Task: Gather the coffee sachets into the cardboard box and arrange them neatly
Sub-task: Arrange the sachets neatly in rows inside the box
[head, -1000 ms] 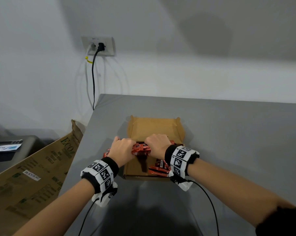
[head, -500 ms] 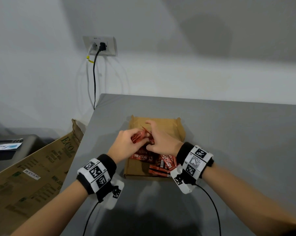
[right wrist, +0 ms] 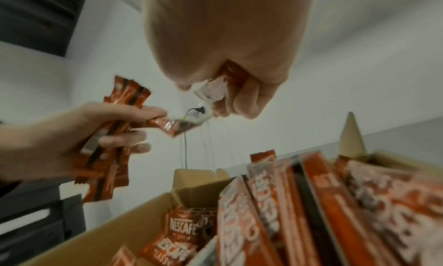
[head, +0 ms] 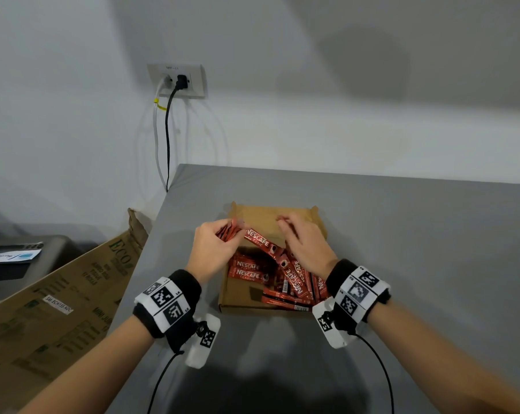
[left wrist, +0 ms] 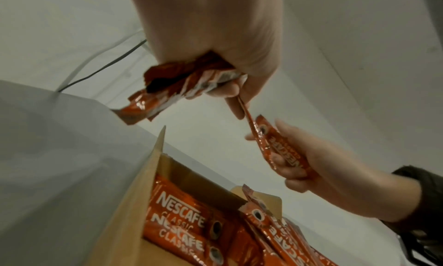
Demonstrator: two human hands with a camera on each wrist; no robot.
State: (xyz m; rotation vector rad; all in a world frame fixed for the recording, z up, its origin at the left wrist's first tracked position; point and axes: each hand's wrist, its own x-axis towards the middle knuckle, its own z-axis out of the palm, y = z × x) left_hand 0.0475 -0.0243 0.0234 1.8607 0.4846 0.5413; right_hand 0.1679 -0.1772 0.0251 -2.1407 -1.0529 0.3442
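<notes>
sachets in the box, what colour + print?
Red with white NESCAFE CLASSIC lettering and a dark coffee-cup mark. Sachets in the cardboard box show best in the left wrist view.

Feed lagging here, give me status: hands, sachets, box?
Left hand grips sachet bundle. Right hand holds single sachet. Cardboard box holds jumbled sachets. Nothing blocking.
</notes>
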